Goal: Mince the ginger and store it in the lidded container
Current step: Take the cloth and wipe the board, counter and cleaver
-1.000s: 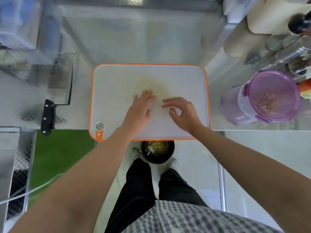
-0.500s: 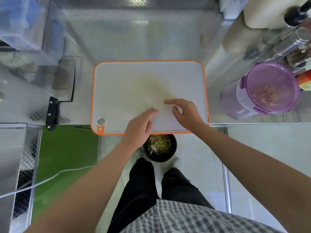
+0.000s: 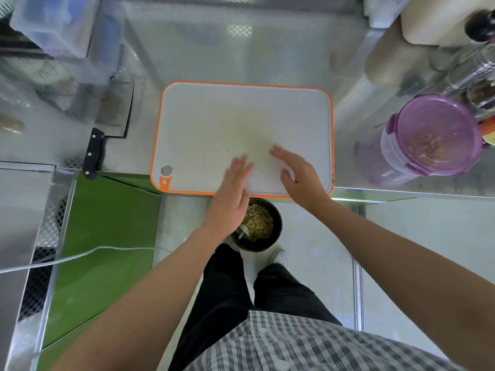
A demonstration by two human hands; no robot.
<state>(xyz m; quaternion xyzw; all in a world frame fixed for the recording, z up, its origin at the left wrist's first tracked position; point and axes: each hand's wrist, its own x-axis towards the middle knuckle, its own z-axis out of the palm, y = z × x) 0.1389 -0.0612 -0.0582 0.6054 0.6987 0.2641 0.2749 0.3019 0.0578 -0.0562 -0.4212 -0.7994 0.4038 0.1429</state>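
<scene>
A white cutting board [image 3: 203, 121] with an orange rim lies on the steel counter and carries a pale yellow ginger smear at its middle. My left hand [image 3: 230, 199] lies flat with straight fingers on the board's near edge. My right hand [image 3: 297, 175] rests on the board beside it, fingers straight. The purple lidded container [image 3: 434, 135] stands closed at the right, with brownish minced bits visible through its lid. A cleaver [image 3: 107, 129] with a black handle lies left of the board.
A black bin [image 3: 276, 236] holding yellowish scraps stands on the floor below the board's near edge, between my feet. Bottles and jars [image 3: 471, 76] crowd the back right. A clear plastic box [image 3: 53, 25] sits at the back left. A white cable [image 3: 75, 257] crosses the lower left.
My left hand swept from the board's middle back to its near edge above the bin, then slid forward again. My right hand's curled fingers have straightened on the board.
</scene>
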